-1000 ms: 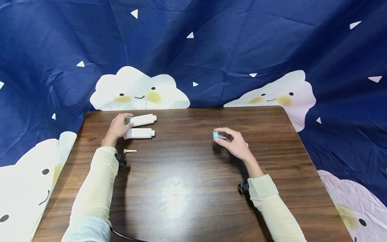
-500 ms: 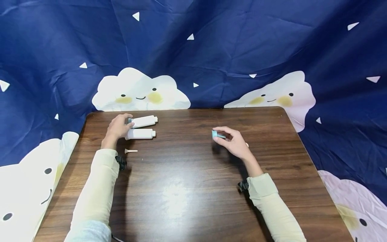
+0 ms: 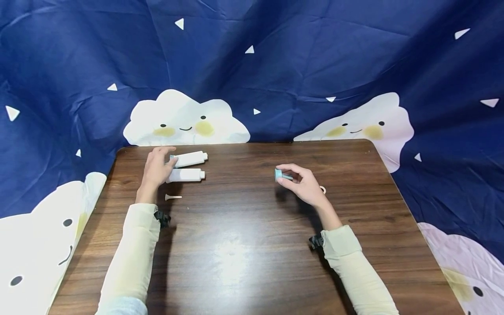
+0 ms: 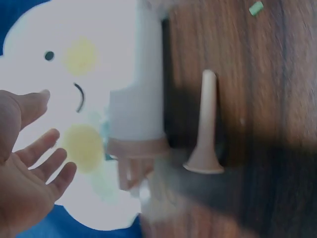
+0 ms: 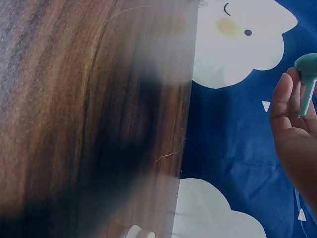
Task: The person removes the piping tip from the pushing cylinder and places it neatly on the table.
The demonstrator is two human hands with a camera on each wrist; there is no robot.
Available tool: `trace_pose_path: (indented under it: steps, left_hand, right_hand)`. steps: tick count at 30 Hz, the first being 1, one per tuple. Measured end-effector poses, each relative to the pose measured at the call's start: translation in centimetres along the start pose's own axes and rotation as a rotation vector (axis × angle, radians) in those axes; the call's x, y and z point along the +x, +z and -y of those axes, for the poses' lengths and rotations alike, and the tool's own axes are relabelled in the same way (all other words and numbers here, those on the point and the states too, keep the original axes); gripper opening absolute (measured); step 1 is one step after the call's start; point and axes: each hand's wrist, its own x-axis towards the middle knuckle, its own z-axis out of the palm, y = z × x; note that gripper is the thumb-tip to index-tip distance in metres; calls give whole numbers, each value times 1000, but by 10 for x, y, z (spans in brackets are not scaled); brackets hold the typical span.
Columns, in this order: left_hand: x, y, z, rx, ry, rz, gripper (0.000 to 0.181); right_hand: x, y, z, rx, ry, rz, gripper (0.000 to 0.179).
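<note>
In the head view, two white cylinders with narrow necks lie side by side at the table's far left: the far cylinder (image 3: 190, 159) with a teal end, and the near cylinder (image 3: 186, 175). My left hand (image 3: 156, 168) is at the far one's teal end, thumb and fingers spread apart. The left wrist view shows this hand (image 4: 34, 163) with a gap between thumb and fingers; the near cylinder (image 4: 136, 114) has a pinkish end. Right of centre, my right hand (image 3: 301, 183) pinches a teal trumpet-shaped piece (image 3: 278, 175), its thin stem pointing toward the palm.
A pale pink trumpet-shaped peg (image 4: 207, 124) lies nearer than the cylinders. Close to it is a tiny green bit (image 4: 256, 8). A pale ring-shaped thing (image 3: 323, 190) is partly hidden behind my right wrist. A blue cloth with clouds hangs beyond the brown wooden table (image 3: 244, 210).
My left fingers and thumb have spread away from the far cylinder's teal end. The head view has shifted slightly. My right hand still pinches the teal piece.
</note>
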Motion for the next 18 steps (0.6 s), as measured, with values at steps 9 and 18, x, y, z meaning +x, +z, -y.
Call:
trace_pose_path:
  steps: [9, 18]
  left_hand:
    - [-13, 5, -33, -93, 104, -35, 37]
    - [-26, 8, -52, -191, 195, -76, 41]
  right_hand:
    - [1, 1, 4, 7, -41, -20, 36]
    - [-2, 6, 38, -4, -35, -20, 35]
